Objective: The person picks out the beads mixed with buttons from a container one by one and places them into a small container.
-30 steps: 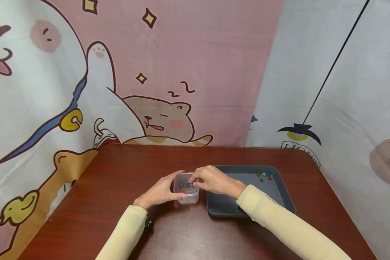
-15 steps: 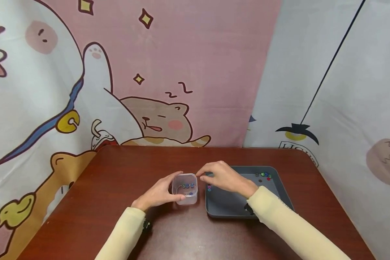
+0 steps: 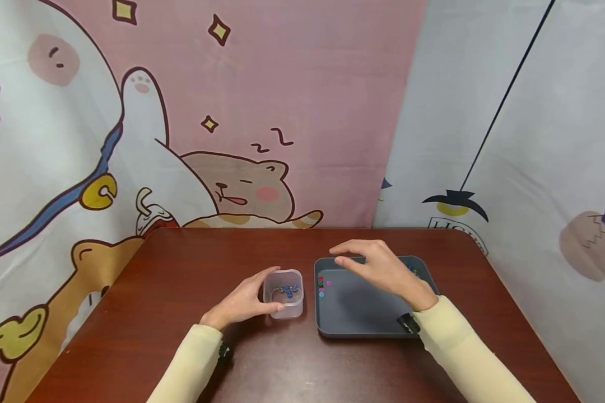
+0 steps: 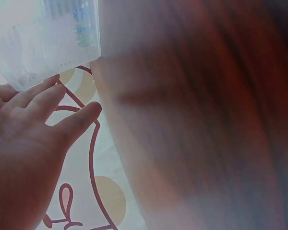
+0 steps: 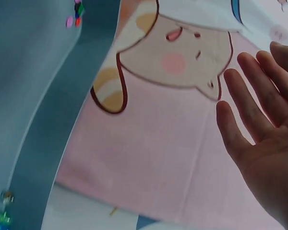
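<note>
My left hand [image 3: 241, 302] holds a clear plastic container [image 3: 291, 310] by its left side, thumb at the near side and fingers at the far side. Inside it lie several small blue and green beads [image 3: 289, 290]. In the left wrist view, the container [image 4: 43, 43] shows beyond the fingers. Over the far part of a dark grey tray [image 3: 363, 310] hovers my right hand [image 3: 380, 268], fingers extended and nothing in them. At the tray's left side are several red, green, pink and cyan beads [image 3: 321, 286]; more beads [image 3: 413, 270] sit in its far right corner, partly behind the hand.
Both the container and the tray stand on a brown wooden table [image 3: 212, 252], side by side with a narrow gap between them. A cartoon-printed cloth [image 3: 292, 73] hangs behind the table's far edge.
My right hand has come away from the container's rim, moving right over the tray, and its fingers have spread. The beads at the tray's left side now show. The left hand keeps its hold.
</note>
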A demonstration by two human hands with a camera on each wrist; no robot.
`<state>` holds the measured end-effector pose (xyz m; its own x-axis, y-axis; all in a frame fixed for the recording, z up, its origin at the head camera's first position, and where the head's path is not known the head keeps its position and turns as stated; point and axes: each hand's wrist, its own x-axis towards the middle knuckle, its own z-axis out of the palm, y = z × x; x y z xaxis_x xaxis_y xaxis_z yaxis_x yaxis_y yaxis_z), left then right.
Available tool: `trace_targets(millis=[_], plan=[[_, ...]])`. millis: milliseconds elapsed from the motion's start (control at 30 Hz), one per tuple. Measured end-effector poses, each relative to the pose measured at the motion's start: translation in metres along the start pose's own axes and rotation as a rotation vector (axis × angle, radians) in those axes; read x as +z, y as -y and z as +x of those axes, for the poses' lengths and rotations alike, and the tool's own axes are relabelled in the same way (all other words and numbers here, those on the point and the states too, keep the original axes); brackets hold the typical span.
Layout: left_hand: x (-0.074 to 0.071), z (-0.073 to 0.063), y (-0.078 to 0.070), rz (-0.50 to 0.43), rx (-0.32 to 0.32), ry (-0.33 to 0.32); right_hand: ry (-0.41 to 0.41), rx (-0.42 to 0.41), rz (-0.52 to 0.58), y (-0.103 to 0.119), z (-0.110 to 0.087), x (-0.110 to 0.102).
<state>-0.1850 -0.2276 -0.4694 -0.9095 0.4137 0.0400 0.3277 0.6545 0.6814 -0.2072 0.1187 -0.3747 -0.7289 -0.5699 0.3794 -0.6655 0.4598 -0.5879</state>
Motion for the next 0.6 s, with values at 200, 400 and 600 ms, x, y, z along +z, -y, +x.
trace_targets(millis=[200,400,600], plan=[[0.002,0.0,0.0,-0.007,0.004,-0.001,-0.045,0.072,-0.043,-0.016,-0.016,-0.015],[0.001,0.0,0.0,-0.001,-0.009,0.01,-0.057,0.125,-0.111,-0.034,-0.03,-0.028],[0.001,-0.001,0.0,0.003,-0.012,0.001,-0.042,0.175,-0.16,-0.054,-0.042,-0.04]])
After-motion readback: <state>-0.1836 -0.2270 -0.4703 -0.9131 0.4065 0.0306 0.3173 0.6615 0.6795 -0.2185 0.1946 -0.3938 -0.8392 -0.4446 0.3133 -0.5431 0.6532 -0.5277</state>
